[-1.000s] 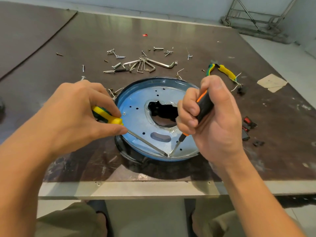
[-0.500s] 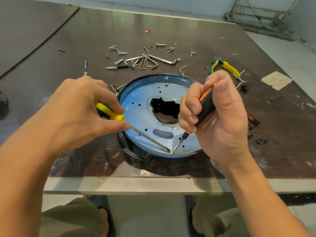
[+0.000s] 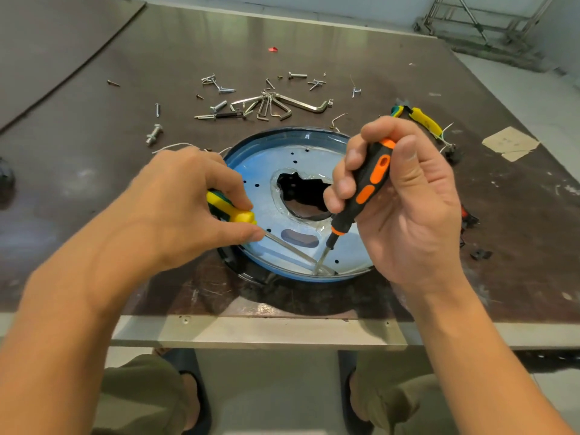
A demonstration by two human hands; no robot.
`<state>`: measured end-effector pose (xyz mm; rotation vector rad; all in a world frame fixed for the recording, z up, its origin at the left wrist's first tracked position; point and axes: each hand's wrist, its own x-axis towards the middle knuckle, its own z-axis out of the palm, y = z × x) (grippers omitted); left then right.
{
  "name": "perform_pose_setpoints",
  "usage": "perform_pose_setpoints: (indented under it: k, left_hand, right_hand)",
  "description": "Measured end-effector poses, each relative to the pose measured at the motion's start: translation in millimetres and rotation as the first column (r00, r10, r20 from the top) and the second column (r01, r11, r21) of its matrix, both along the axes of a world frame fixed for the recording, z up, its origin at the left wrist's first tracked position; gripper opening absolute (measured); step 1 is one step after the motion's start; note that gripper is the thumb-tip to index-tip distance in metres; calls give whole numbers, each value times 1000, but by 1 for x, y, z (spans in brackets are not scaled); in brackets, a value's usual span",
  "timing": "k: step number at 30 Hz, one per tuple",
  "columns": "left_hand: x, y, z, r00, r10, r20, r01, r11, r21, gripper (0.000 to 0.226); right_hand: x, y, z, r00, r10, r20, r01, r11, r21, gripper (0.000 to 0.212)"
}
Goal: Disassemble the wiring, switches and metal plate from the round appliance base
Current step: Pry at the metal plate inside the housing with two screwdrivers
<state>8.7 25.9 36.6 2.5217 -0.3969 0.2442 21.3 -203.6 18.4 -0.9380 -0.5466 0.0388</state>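
Observation:
The round appliance base (image 3: pixel 266 146) lies near the table's front edge, blue-rimmed. A silvery metal plate (image 3: pixel 266 211) with small holes and a large dark central opening sits in it. My left hand (image 3: pixel 175 208) grips a yellow-and-green screwdriver (image 3: pixel 230 211) whose shaft slants down to the right. My right hand (image 3: pixel 405 196) grips a black-and-orange screwdriver (image 3: pixel 364 189), held steeper. Both tips meet at the plate's near edge, around (image 3: pixel 318 271). Loose switches (image 3: pixel 469 219) lie to the right of my right hand.
Screws, bolts and hex keys (image 3: pixel 266 103) are scattered behind the base. Yellow-handled pliers (image 3: pixel 422 120) with wire bits lie at the back right, beside a paper scrap (image 3: pixel 510 142). The dark table (image 3: pixel 94 171) ends at a metal front edge (image 3: pixel 251 332); my knees show below.
My right hand has tilted the black-and-orange screwdriver more upright and loosened its fingers round the handle. Both tips stay at the plate's near edge. The view shifted slightly.

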Motion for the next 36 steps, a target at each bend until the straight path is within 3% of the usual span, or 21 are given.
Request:
perform_pose_setpoints:
  k: [12, 29, 36]
  left_hand:
    - [1, 26, 6, 993, 3, 116, -15, 994, 104, 26]
    - [1, 23, 6, 996, -20, 91, 9, 993, 118, 29]
    - [2, 22, 4, 996, -11, 87, 3, 996, 84, 28]
  right_hand:
    - [0, -1, 2, 999, -35, -35, 36, 998, 52, 25]
    - [-2, 2, -1, 988, 10, 151, 10, 991, -134, 22]
    - [0, 2, -2, 977, -118, 178, 150, 973, -174, 35]
